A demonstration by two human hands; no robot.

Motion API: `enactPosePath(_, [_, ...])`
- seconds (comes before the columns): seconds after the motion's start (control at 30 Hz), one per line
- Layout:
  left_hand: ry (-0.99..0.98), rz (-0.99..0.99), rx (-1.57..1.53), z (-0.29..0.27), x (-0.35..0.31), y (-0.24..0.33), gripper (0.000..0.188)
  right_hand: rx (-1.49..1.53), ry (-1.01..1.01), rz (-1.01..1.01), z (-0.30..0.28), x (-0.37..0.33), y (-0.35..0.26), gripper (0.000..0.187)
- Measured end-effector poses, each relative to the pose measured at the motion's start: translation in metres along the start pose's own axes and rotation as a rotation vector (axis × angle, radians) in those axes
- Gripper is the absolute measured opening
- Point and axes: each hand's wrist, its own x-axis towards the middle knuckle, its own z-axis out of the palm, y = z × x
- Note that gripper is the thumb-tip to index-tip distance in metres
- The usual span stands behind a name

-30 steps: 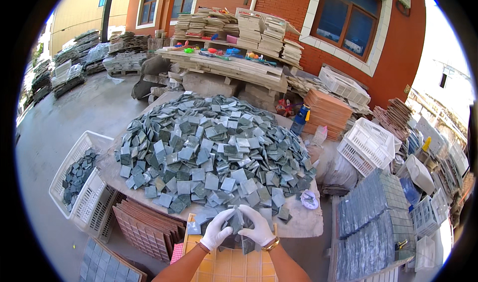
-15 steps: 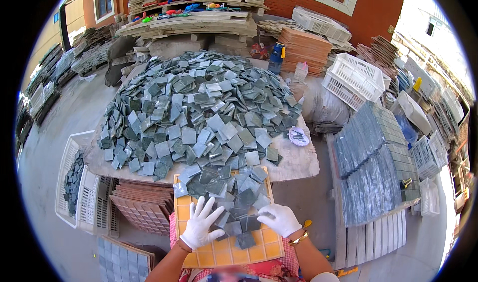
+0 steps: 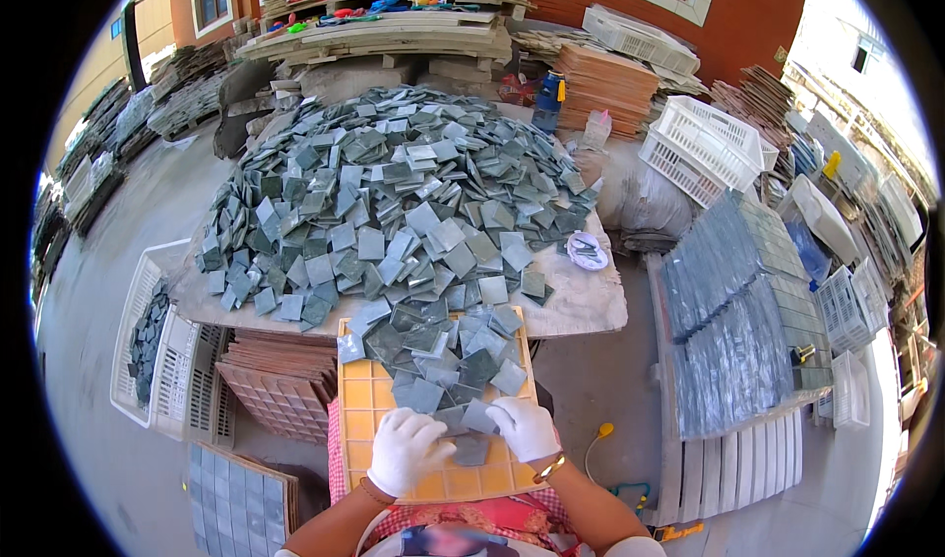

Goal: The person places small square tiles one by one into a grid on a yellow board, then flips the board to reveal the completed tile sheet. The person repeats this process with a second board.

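My white-gloved right hand [image 3: 526, 428] pinches the edge of a grey-green square stone tile [image 3: 478, 416] at its fingertips. Opposite it, my gloved left hand [image 3: 406, 451] is curled closed over the left part of a yellow gridded tray [image 3: 361, 411]. What its fingers hold, if anything, is hidden. Another tile [image 3: 472, 450] lies flat on the tray between my hands. Loose, overlapping tiles [image 3: 425, 336] cover the tray's far part. The tray leans against the table edge, near my lap.
A big heap of tiles [image 3: 394, 193] covers the table [image 3: 581, 301], with a small white dish [image 3: 587, 252] at its right. White crates [image 3: 162, 400] stand left, beside stacked brown trays [image 3: 276, 380]. Wrapped tile stacks [image 3: 728, 311] sit on a pallet at the right.
My left hand has gone from spread fingers to a curled shape. My right hand has moved left and nearer to me, onto a tile. The tiles on the tray's near part have shifted.
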Motion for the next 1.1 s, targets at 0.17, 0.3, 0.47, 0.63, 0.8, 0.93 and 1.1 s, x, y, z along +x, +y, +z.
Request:
enactPosePath(0.17, [-0.353, 0.079, 0.102, 0.008, 0.006, 0.030, 0.054, 0.381, 0.194, 0.158, -0.005, 0.029, -0.031, 0.032])
enactPosePath(0.3, [-0.425, 0.176, 0.185, 0.023, 0.002, 0.026, 0.051, 0.392, 0.264, 0.068, -0.005, 0.016, -0.019, 0.037])
enactPosePath(0.47, [-0.479, 0.236, 0.180, 0.017, 0.008, 0.026, 0.038, 0.596, 0.275, 0.232, -0.008, -0.023, -0.002, 0.029])
enactPosePath(0.63, [-0.491, 0.140, 0.117, 0.017, 0.002, 0.033, 0.027, 0.610, 0.319, 0.312, -0.013, -0.043, 0.004, 0.027])
enactPosePath(0.8, [-0.161, -0.263, -0.309, 0.015, -0.014, 0.014, 0.022, 0.597, 0.318, 0.322, -0.017, -0.036, -0.002, 0.026])
enactPosePath(0.93, [-0.332, -1.020, -1.250, -0.024, -0.020, -0.005, 0.027, 0.625, 0.293, 0.314, -0.014, -0.027, -0.011, 0.023])
enactPosePath(1.1, [-0.013, -1.184, -1.639, -0.052, -0.058, -0.050, 0.026, 0.587, 0.315, 0.251, -0.005, -0.029, 0.007, 0.025])
